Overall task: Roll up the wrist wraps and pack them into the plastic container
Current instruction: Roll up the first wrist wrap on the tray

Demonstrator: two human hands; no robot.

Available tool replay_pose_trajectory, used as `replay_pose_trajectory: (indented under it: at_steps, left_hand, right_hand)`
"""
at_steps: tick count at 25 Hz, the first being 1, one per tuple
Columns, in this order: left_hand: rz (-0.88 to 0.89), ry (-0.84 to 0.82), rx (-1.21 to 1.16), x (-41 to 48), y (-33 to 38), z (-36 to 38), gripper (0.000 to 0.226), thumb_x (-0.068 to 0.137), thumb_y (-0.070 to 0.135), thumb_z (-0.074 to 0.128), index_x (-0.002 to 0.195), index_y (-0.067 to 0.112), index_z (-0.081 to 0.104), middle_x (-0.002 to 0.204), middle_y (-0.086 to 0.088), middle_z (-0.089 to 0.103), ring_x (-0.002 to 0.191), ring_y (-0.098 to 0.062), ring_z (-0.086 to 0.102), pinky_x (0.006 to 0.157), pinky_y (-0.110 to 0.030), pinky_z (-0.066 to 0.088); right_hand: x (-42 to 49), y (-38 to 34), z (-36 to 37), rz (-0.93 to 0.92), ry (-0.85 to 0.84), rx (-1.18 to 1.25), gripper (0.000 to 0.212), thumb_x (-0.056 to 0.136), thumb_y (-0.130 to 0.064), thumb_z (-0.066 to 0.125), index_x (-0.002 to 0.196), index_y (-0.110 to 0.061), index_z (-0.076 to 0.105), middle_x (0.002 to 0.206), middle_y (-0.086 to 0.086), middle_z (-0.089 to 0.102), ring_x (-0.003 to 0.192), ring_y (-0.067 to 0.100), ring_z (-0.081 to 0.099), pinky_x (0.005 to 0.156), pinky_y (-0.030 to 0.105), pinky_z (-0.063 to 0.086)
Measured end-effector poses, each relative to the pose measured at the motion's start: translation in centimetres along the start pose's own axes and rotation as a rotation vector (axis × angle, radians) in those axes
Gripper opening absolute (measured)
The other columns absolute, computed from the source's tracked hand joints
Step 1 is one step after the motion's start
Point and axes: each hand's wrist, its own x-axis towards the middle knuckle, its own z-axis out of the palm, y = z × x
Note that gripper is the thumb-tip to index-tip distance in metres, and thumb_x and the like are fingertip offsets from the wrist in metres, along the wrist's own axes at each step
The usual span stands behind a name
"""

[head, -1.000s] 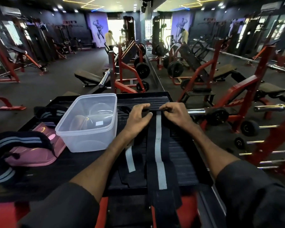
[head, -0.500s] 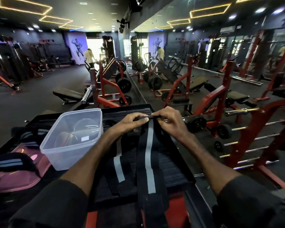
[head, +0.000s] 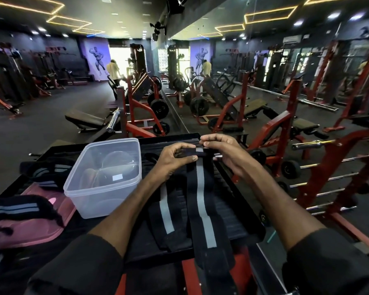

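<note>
A long black wrist wrap (head: 201,201) with a grey centre stripe lies lengthwise on the black platform (head: 241,211), its near end hanging over the front edge. My left hand (head: 175,159) and my right hand (head: 224,152) both pinch its far end, which is folded over into a small first turn and lifted slightly. A second black wrap (head: 165,211) with a grey stripe lies flat just left of it, partly under my left forearm. The clear plastic container (head: 103,177) stands open to the left of my hands, with nothing from the wraps inside.
More striped wraps (head: 15,209) lie at the far left over a pink lid (head: 36,228), with another wrap (head: 47,169) behind the container. Red gym racks and barbells (head: 311,143) stand close on the right. A mirror wall runs behind.
The camera tilted up. Both hands went from pressing the wrap's far end flat to pinching and lifting it, folding the end over into a first small turn.
</note>
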Motion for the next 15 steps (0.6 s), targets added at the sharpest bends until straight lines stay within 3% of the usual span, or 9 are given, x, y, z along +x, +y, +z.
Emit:
replay_pose_trajectory:
  at_steps: [3,6,11,15]
  left_hand:
    - [0.050,0.044,0.007,-0.2,-0.5,-0.1,0.033,0.077,0.004,0.083,0.105,0.017,0.072,0.107,0.003,0.074,0.101,-0.008,0.071,0.094,-0.024,0.055]
    - [0.083,0.109,0.032,-0.3,-1.1,-0.2,0.033,0.075,0.002,0.084,0.104,0.015,0.073,0.104,0.004,0.074,0.098,-0.009,0.071,0.093,-0.026,0.055]
    - [0.062,0.084,0.120,-0.3,-1.3,-0.3,0.029,0.079,0.011,0.084,0.102,0.021,0.071,0.102,0.011,0.073,0.097,-0.002,0.070,0.090,-0.021,0.054]
    - [-0.103,-0.092,0.131,-0.4,-1.3,-1.3,0.025,0.088,0.020,0.077,0.110,0.022,0.067,0.103,-0.001,0.074,0.096,-0.011,0.072,0.079,-0.026,0.059]
  right_hand:
    - [0.3,1.4,0.4,0.062,-0.025,-0.075,0.027,0.091,-0.026,0.072,0.117,-0.016,0.072,0.109,0.002,0.076,0.103,0.019,0.068,0.084,0.038,0.047]
    - [0.3,2.3,0.6,0.035,-0.065,-0.123,0.028,0.094,-0.032,0.070,0.116,-0.015,0.072,0.109,0.007,0.075,0.097,0.017,0.064,0.076,0.032,0.048]
    - [0.3,3.0,1.0,-0.205,-0.047,-0.154,0.023,0.098,-0.008,0.063,0.117,0.006,0.067,0.110,0.013,0.071,0.100,0.014,0.066,0.088,0.025,0.052]
    - [0.2,3.7,0.6,-0.291,-0.054,-0.228,0.023,0.095,-0.001,0.067,0.116,0.006,0.068,0.110,0.012,0.072,0.100,0.007,0.068,0.087,0.021,0.052]
